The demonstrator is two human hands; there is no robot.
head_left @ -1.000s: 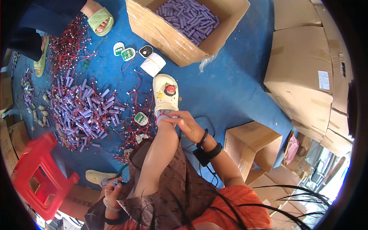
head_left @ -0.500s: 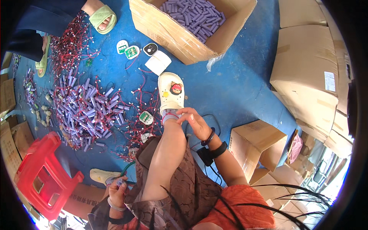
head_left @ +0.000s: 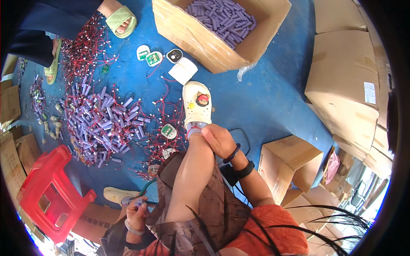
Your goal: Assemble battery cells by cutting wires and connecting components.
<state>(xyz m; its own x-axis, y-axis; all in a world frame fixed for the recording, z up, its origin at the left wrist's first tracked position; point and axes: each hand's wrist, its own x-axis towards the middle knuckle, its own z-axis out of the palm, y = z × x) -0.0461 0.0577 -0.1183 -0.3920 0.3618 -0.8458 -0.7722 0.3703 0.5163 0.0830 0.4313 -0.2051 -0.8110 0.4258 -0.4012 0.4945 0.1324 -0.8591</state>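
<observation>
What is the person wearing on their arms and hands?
The right hand is bare, with a black bangle and a black wristwatch on the wrist, and an orange sleeve higher up. The left hand is bare too, with a thin pale bracelet round its wrist.

A red stool (head_left: 47, 187) stands on the blue floor (head_left: 273, 94). An open box (head_left: 213, 38) holds purple cells (head_left: 224, 17). Closed cartons (head_left: 346, 89) are stacked at the right.

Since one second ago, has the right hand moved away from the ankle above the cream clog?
No. The right hand stays on the ankle just behind the cream clog, as before; only the camera view shifted slightly against the cardboard box of purple cells.
</observation>
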